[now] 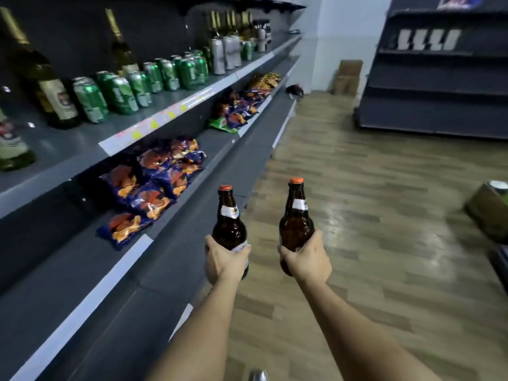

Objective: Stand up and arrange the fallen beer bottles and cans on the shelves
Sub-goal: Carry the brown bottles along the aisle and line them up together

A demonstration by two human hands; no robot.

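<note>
I am carrying two brown beer bottles along the aisle, both upright with their orange caps on top. My left hand is wrapping the lower body of the left bottle, fingers curled round the label and thumb on the near side. My right hand is gripping the base of the right bottle the same way, clamped on the glass. The two bottles are being held near each other but apart, over the front edge of the lower shelf and the wooden floor.

The drinks shelf is running along my left, above the shelf of snack bags. Green cans are standing in rows toward its back edge, with tall wine bottles behind them at the left end and silver cans further along.

To do this step well, I judge I should be turning toward the drinks shelf and picking a bare stretch near its front edge, left of the green cans. I would be setting one bottle down at a time, base flat first, keeping my grip low so the neck is not swinging into the cans. I should be loosening my fingers only once the bottle is standing steady, then lining the second just beside it.
</note>
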